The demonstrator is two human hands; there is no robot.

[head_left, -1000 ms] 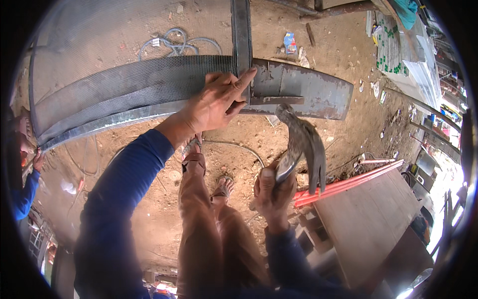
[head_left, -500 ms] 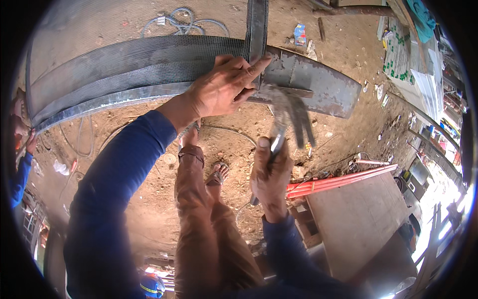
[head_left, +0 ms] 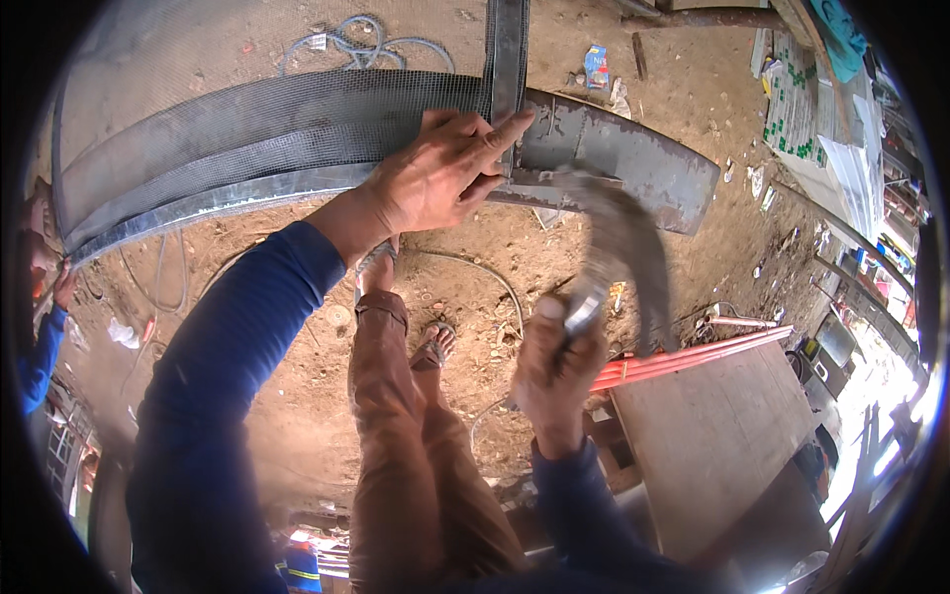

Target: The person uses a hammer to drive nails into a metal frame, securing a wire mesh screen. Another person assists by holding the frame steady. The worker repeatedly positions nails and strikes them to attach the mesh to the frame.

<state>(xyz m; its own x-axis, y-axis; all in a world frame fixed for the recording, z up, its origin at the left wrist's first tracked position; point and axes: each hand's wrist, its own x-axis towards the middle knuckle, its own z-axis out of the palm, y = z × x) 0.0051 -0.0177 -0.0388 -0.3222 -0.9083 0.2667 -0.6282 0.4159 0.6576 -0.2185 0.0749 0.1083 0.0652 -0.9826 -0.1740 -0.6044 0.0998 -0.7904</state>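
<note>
A metal frame (head_left: 507, 64) covered with wire mesh (head_left: 297, 114) lies across the far side, on a curved grey steel piece (head_left: 633, 153) whose paint is flaking. My left hand (head_left: 435, 178) grips the frame's near right corner, its index finger stretched over the upright bar and the other fingers curled. In my right hand (head_left: 559, 376) is a claw hammer (head_left: 633, 252), held by the handle. Motion blurs the hammer's head, which is in the air to the right of the corner, apart from the frame.
At the far left, another person's hand (head_left: 65, 285) touches the frame's end. Red pipes (head_left: 683, 364) lie along a flat board (head_left: 712, 436) at right. A coiled hose (head_left: 361, 45) and a blue packet (head_left: 596, 67) are on the dirt ground beyond; stacked panels (head_left: 797, 104) stand far right.
My right hand and the hammer have swung right and toward me, away from the frame's corner. My left hand stays at the corner, with only a slight shift left.
</note>
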